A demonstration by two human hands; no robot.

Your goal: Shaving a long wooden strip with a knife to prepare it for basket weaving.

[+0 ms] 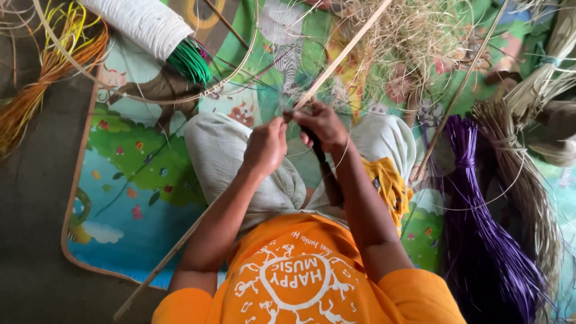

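Head view shows a person sitting cross-legged on a colourful play mat (138, 180), both hands raised over the lap near the mat's middle. The left hand (266, 146) is closed in a pinch around the long pale cane strip (342, 54), which runs diagonally from the mat's near-left edge, past the knees, up toward the far edge. The right hand (324, 125) is closed too, gripping what seems a dark-handled knife (321, 159) with its tip at the strip, just beside the left fingers; the blade itself is too small to make out. The strip looks light, thin and springy, stiff along its length yet likely to flex and split if bent sharply, so it is best pinched close to the working point, as here. A purple fibre bundle (480, 240) lies at the right edge, orange and yellow fibres (42, 78) at the far-left corner, and a green bundle wrapped in white (174, 42) at the far edge, beside loose dry straw (420, 36).
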